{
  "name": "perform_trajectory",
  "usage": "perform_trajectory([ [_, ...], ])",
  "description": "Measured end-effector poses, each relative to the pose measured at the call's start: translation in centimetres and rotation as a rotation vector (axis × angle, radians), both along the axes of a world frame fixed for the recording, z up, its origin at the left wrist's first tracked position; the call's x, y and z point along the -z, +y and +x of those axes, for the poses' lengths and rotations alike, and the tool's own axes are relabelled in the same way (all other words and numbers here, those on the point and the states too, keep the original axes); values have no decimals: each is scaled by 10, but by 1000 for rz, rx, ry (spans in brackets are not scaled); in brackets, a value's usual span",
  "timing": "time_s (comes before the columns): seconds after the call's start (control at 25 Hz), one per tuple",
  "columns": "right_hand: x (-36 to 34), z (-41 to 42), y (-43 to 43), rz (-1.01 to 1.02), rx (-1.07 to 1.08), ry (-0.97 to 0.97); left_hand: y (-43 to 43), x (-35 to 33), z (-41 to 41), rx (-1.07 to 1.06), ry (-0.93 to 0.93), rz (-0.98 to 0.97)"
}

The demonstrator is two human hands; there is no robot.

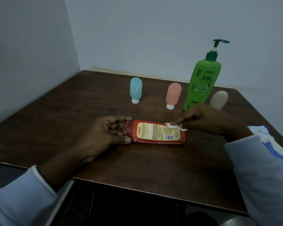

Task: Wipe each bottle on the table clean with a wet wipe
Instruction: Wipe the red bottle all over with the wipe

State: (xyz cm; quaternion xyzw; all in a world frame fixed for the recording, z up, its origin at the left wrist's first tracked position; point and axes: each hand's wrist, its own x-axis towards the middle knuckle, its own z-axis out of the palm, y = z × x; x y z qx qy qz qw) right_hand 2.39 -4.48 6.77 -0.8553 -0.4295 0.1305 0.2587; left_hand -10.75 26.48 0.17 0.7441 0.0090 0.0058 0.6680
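Fingers [119,119] and thumb of the left hand [104,132] curl round the cap end of the red bottle [157,132], which lies on its side on the table [55,119]. The right hand [201,118] pinches a wipe [176,127] against the bottle's other end. Behind stand a blue bottle [136,89], pink bottle [173,95], green bottle [201,84] and beige bottle [219,99]. A pack [271,144] lies at the right edge.

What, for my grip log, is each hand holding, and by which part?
The left hand grips the red bottle at its cap end; right hand pinches the wipe by its upper edge.
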Motion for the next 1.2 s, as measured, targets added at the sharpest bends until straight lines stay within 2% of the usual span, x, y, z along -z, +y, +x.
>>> perform_trajectory([
  [0.24, 28, -31, 79, 98, -34, -405, -1, -1, -1, -12, -7, -12],
  [0.28, 26, -30, 77, 91, -48, -392, -2, -2, -2, -14, -3, -15],
  [0.44, -2, -7, 19, -71, -35, -122, -3, -3, -3, -17, 9, -11],
  [0.52, -5, -2, -5, -63, 6, 23, -3, -2, -2, -20, 11, -9],
  [0.6, 1, -1, -5, -12, 42, 70, -2, -2, -1, -18, 10, -13],
  [0.68, 7, -7, 14, 25, 57, 4, -1, -2, 0, -8, 17, -16],
  [0.92, 36, -42, 93, 126, -51, -520, -2, 1, 0, -8, 13, -42],
  [1.08, 25, -30, 67, 48, -85, -410, 0, 0, 1, 22, 61, -39],
  [1.2, 22, -26, 55, -7, -51, -437, 1, 1, 1, 47, 84, -48],
])
